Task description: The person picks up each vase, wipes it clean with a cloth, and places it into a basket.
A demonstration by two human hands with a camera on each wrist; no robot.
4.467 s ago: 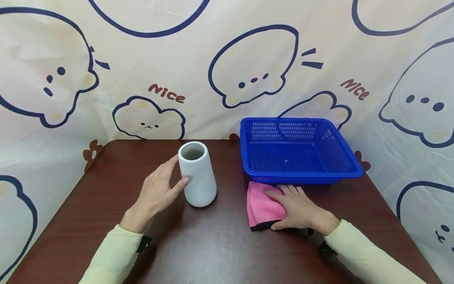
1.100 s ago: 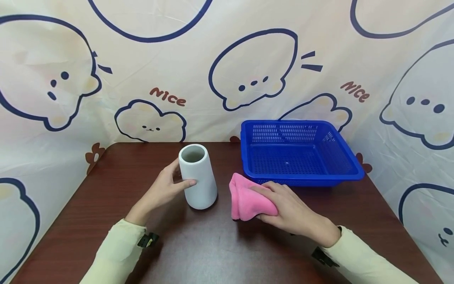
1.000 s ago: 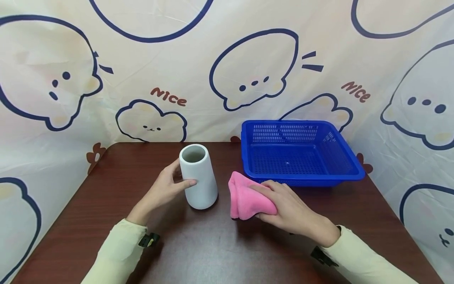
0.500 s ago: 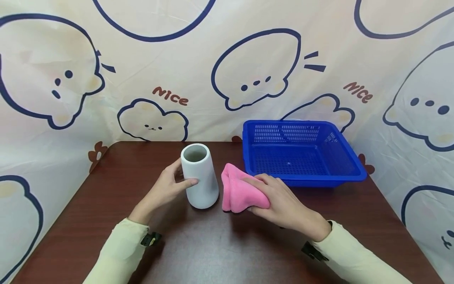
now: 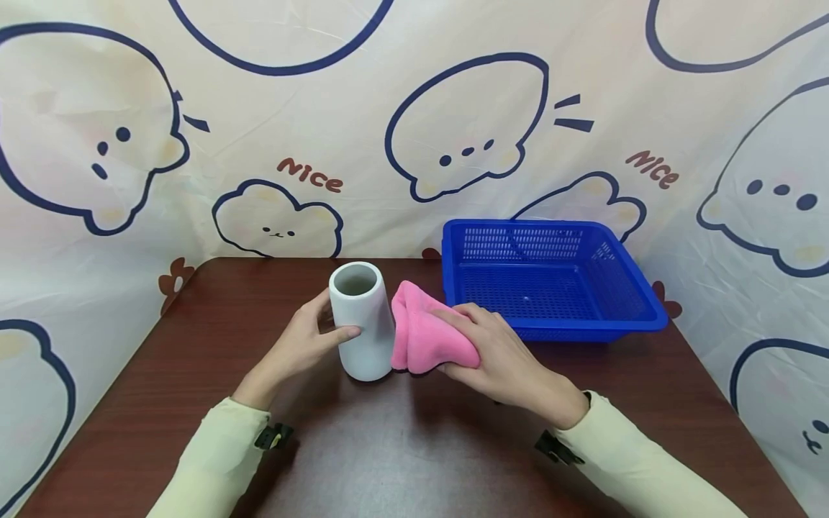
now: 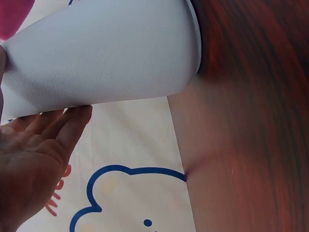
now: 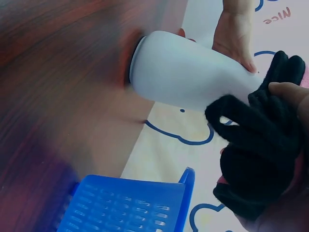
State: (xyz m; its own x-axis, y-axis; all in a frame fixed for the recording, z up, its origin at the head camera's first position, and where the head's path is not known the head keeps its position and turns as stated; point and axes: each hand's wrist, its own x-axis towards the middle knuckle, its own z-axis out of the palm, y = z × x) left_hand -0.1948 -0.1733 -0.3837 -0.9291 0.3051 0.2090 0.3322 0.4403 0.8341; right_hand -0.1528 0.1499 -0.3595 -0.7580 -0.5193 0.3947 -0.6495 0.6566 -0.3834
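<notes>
A white tapered vase [image 5: 365, 334] with an open mouth stands upright on the dark wooden table [image 5: 401, 460]. My left hand [image 5: 301, 345] grips it from the left, thumb across the front and fingers behind. In my right hand [image 5: 501, 360] is a folded pink cloth [image 5: 427, 331], held above the table with its left edge right at the vase's right side. The right wrist view shows the cloth's dark underside [image 7: 260, 159] bunched in loops near the vase [image 7: 188, 72]. In the left wrist view, fingertips [image 6: 79, 116] rest along the vase wall.
A blue plastic basket [image 5: 557, 325] with perforated walls sits at the back right, just behind the right hand. A pale cartoon-printed curtain [image 5: 363, 122] encloses the table at the back and both sides.
The right hand has lifted the pink cloth off the table in front of the basket and carried it leftward to the vase. The left hand's thumb has closed further round the vase.
</notes>
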